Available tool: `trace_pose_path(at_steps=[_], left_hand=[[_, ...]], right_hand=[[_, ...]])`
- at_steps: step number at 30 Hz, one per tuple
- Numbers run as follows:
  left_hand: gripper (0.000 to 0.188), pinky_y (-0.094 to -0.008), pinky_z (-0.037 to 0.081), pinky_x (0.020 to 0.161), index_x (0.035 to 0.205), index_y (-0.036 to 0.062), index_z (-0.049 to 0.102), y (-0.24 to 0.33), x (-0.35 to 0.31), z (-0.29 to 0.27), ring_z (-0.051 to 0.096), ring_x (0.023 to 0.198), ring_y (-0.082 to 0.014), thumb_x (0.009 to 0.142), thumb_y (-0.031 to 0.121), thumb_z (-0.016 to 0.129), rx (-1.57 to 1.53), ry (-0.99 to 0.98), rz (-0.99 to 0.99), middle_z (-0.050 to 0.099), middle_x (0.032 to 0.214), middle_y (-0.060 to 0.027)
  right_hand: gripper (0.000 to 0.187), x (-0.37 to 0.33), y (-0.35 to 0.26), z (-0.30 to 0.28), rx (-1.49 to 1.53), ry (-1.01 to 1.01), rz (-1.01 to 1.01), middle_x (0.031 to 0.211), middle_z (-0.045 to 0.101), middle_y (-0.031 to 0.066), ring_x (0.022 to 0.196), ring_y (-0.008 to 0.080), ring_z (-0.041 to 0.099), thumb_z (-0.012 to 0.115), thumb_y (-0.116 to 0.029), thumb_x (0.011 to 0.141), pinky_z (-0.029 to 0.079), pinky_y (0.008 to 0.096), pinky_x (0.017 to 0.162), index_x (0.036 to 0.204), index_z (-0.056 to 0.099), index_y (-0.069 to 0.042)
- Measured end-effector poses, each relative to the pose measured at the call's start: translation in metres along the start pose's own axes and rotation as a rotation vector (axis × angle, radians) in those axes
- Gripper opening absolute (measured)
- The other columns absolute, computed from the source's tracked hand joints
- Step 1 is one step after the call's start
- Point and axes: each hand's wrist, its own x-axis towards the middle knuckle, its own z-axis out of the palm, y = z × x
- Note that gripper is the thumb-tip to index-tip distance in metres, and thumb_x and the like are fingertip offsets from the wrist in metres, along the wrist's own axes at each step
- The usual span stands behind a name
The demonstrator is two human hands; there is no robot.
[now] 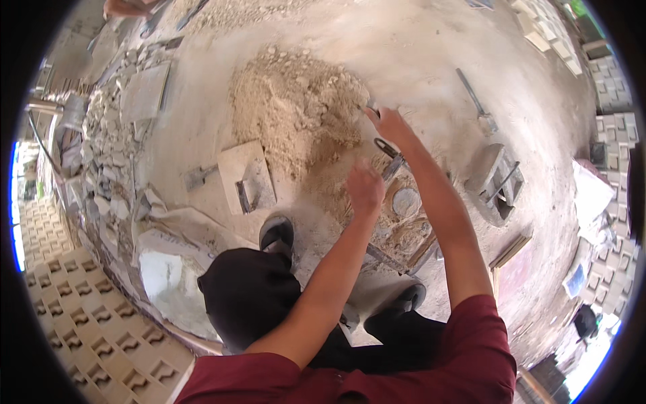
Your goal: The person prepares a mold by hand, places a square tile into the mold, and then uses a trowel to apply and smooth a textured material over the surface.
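My right hand (390,124) grips a small tool at the sand pile (296,111), upper centre; my left hand (365,188), loosely curled, hovers over the mould frame (404,222). Risk: loose sand spilling past the frame.

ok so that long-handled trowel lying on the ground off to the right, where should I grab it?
Grip the trowel by its long thin handle, coming down from above. The handle lies flat and bare on the ground, pointing away from you, and the blade end nearest you is caked with mortar.
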Motion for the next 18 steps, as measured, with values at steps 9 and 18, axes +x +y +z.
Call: trace_pose_path(at_steps=[9, 18], left_hand=[[0.037, -0.0542, 0.044, 0.078, 0.095, -0.0052, 0.058, -0.021, 0.002, -0.002, 0.059, 0.085, -0.0458, 0.099, 0.025, 0.036, -0.215, 0.281, 0.131, 0.061, 0.089, -0.0268], [0.036, -0.0540, 0.044, 0.075, 0.092, -0.0035, 0.059, -0.010, -0.008, -0.012, 0.058, 0.085, -0.0459, 0.099, 0.024, 0.037, -0.207, 0.192, 0.190, 0.061, 0.087, -0.0262]], right_hand=[[0.052, -0.066, -0.035, -0.024, -0.009, 0.257, 0.091, 0.092, 0.065, 0.0311, 0.093, 0.0477, 0.062, 0.045, -0.049, 0.097, 0.050, 0.0550, 0.080, 0.100, 0.060, 0.001], [0.055, -0.061, -0.017, 0.000, 0.076, 0.332, 0.106, 0.094, 0.064, 0.0330, 0.096, 0.0501, 0.060, 0.046, -0.049, 0.097, 0.048, 0.0543, 0.084, 0.099, 0.062, 0.003]])
